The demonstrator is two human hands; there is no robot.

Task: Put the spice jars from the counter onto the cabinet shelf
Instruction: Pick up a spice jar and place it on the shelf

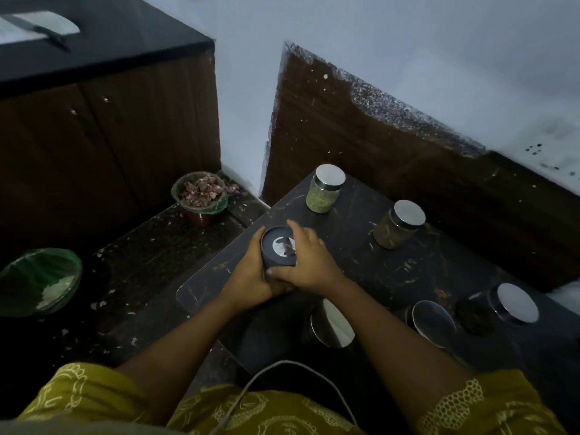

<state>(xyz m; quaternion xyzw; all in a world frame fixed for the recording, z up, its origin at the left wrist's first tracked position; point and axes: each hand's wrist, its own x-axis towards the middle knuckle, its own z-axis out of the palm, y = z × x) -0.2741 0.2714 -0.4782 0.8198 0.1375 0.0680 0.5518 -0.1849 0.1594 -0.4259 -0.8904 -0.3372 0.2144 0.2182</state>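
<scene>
Both my hands hold one spice jar (277,246) with a steel lid above the near left part of a dark shelf (351,255). My left hand (251,274) wraps its left side and my right hand (306,262) curls over its right side and lid. Two glass jars stand farther back: one with green contents (324,189) and one with brownish contents (397,226). Three more steel-lidded jars sit close to me on the right: one (332,321) partly behind my right forearm, one (433,323) beside it and one (510,304) at the far right.
A brown wooden panel (361,130) backs the shelf. On the speckled floor to the left stand a small bin of scraps (201,196) and a green-lined bin (37,281). A dark-topped cabinet (103,89) carries a knife (50,34). A white cable (276,368) hangs near my body.
</scene>
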